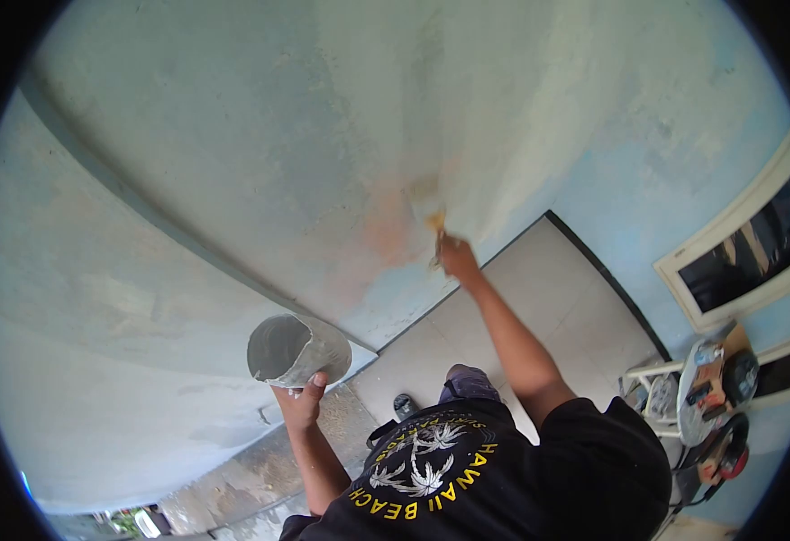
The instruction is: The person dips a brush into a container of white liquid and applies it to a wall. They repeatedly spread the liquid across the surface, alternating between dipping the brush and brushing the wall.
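My left hand (301,402) is wrapped round the lower side of a grey, paint-smeared bucket (327,353), whose open mouth faces left and shows grey inside. White smears mark the fingers. Farther up and to the right, my right hand (457,258) grips a paintbrush (436,223) with pale yellowish bristles. The bristles are at the wall (368,117), just below a darker patch; whether they touch it is hard to tell. The wall is blotchy pale green and blue, with a faint orange area left of the brush.
A raised ridge (169,225) runs down the wall at the left. Grey tiles (548,298) with a dark edge cover the floor. At the right are a white-framed window (737,243) and a small round table (689,397) holding several items. A dark shoe (404,406) shows below.
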A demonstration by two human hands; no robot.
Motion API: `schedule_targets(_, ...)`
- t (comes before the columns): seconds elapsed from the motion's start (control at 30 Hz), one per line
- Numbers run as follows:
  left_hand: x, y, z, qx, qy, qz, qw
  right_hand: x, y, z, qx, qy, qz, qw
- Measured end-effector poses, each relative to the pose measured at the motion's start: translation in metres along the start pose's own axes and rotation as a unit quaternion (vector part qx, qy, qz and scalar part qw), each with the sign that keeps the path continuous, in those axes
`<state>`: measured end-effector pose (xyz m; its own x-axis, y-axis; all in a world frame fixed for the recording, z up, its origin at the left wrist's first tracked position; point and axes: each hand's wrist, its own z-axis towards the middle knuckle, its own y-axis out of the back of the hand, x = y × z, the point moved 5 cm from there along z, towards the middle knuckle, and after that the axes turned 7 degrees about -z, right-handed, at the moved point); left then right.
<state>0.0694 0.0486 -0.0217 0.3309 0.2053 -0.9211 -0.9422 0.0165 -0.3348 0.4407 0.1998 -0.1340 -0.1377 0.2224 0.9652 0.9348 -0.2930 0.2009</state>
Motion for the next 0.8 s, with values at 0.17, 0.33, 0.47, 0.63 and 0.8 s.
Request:
schedule_targets(0.17,0.002,-0.018,-0.019,-0.135,-0.032,-0.023,0.990,-0.220,-0.023,-0.028,0.257,-0.304,-0.184,0.899)
schedule_targets(0.33,0.036,-0.046,-0.052,-0.232,-0.070,-0.044,0.969,-0.110,-0.019,0.015,0.315,-0.220,-0.049,0.922)
schedule_targets(0.47,0.052,-0.100,-0.091,-0.331,-0.128,-0.023,0.934,0.081,0.033,0.010,0.409,-0.101,0.052,0.906)
schedule_targets(0.63,0.067,-0.162,-0.136,-0.405,-0.146,-0.029,0.902,0.158,0.076,-0.013,0.402,0.123,0.114,0.900)
schedule_targets(0.8,0.069,-0.194,-0.161,-0.443,-0.163,-0.001,0.882,0.137,0.061,-0.014,0.333,0.353,0.121,0.866)
